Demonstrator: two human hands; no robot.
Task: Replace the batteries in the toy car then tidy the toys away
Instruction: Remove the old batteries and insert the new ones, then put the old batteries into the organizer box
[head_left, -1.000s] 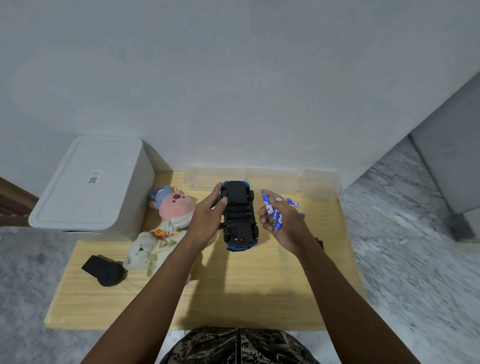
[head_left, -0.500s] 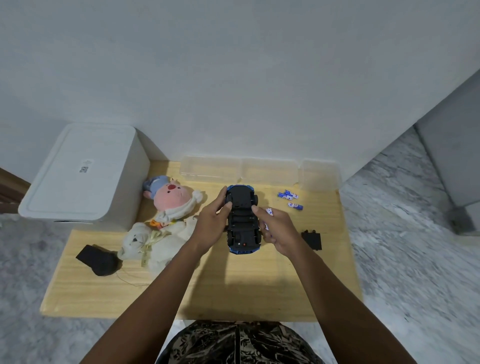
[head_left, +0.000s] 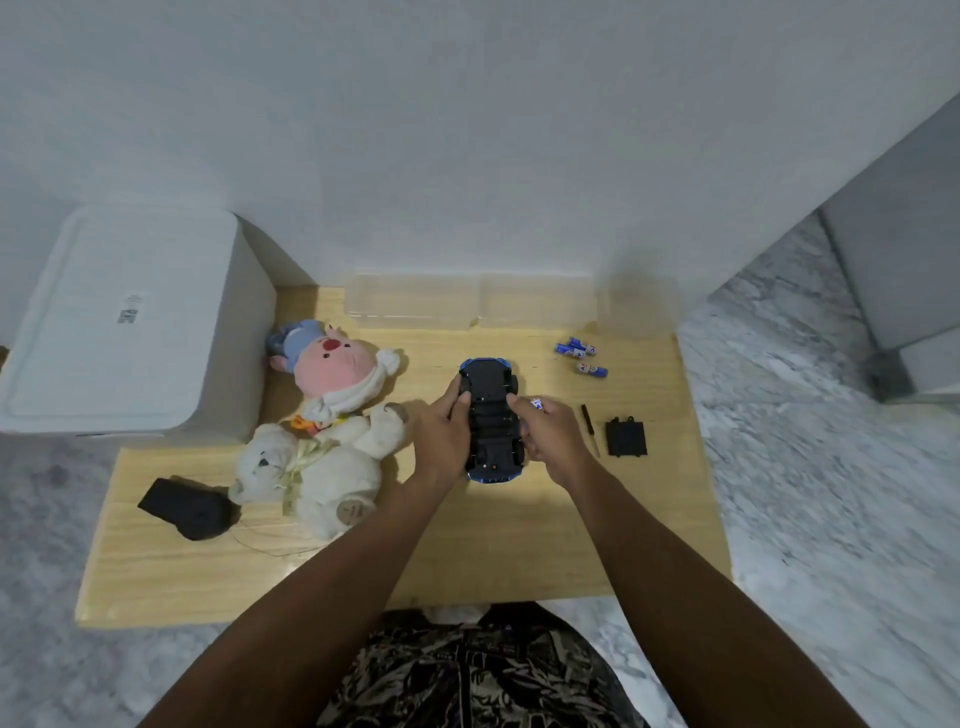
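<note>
The car (head_left: 490, 420) lies upside down near the middle of the table (head_left: 467, 545), black underside up, blue body showing at both ends; the left hand (head_left: 441, 434) grips its left flank, thumb over the chassis; the right hand (head_left: 548, 431) is curled against the right flank and appears to pinch a blue battery (head_left: 536, 403) between its fingers, though only the tip shows; 3 loose batteries (head_left: 582, 356) lie near the far right corner, well apart from the car; a black cover (head_left: 626, 438) lies flat to the right of the right hand, with a thin dark tool (head_left: 589, 428) between them; a pink plush (head_left: 337, 364) and a white bear (head_left: 317, 473) lie touching, left of the car; a black pouch (head_left: 187, 506) sits by the left edge; clear boxes (head_left: 467, 306) line the wall; a white bin (head_left: 130, 322) stands off the far left corner.
</note>
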